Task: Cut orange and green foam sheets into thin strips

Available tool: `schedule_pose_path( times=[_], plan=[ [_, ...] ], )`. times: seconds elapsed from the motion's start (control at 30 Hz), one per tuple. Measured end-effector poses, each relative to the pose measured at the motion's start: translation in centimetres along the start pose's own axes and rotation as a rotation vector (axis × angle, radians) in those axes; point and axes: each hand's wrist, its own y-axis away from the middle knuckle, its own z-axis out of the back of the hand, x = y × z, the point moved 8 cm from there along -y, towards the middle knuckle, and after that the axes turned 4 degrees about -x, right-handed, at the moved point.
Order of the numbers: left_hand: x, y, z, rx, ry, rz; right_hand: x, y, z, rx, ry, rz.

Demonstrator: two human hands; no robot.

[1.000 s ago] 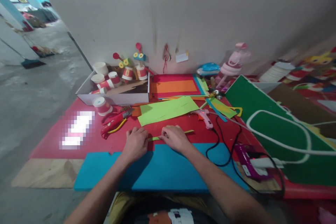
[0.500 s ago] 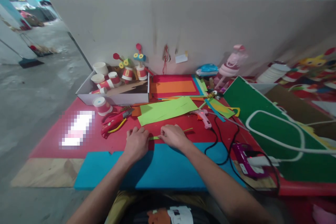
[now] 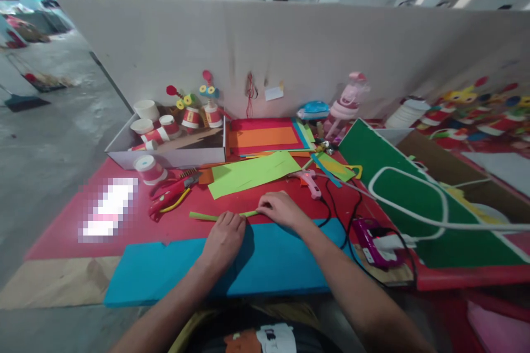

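A narrow light-green paper strip [image 3: 203,215] lies crosswise just above the blue board's far edge. My left hand [image 3: 227,234] is closed on its middle, fingers bent down, and the strip's left end sticks out beyond it. My right hand [image 3: 281,209] pinches the strip near its right end between thumb and fingers. Beneath my left wrist is the blue board [image 3: 281,265]. Right behind my hands lies a wide light-green paper sheet [image 3: 254,172]. A pink glue gun [image 3: 311,183] rests beyond my right hand.
Red pliers with a yellow handle [image 3: 169,198] and a paper cup [image 3: 149,170] lie left. Behind them a white box [image 3: 174,159] holds cups and figures. Black cables run to a purple power box [image 3: 375,242] on the right, beside a green board [image 3: 397,193].
My left hand has shifted right along the strip, exposing its left end. My right hand now sits near the strip's other end. The view has turned slightly right.
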Motion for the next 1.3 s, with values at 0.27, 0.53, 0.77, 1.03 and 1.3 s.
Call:
schedule_pose_path(
  times=[0.27,0.53,0.77,1.03,1.3],
  plan=[
    [-0.6,0.2,-0.2,0.012,-0.045,0.008,-4.8,2.1,1.3,-0.138,-0.195,-0.003],
    [-0.6,0.6,-0.5,0.011,-0.048,0.008,-4.6,2.5,1.5,-0.177,-0.146,-0.004],
    [-0.5,0.6,-0.5,-0.011,-0.071,0.003,-5.3,2.3,1.0,-0.173,-0.049,-0.119],
    [-0.6,0.3,0.0,-0.045,-0.039,0.04,-4.7,2.3,1.0,-0.129,0.064,-0.192],
    [-0.8,-0.3,0.7,-0.02,-0.064,0.03,-5.3,2.3,1.4,-0.116,0.104,-0.231]
  ],
)
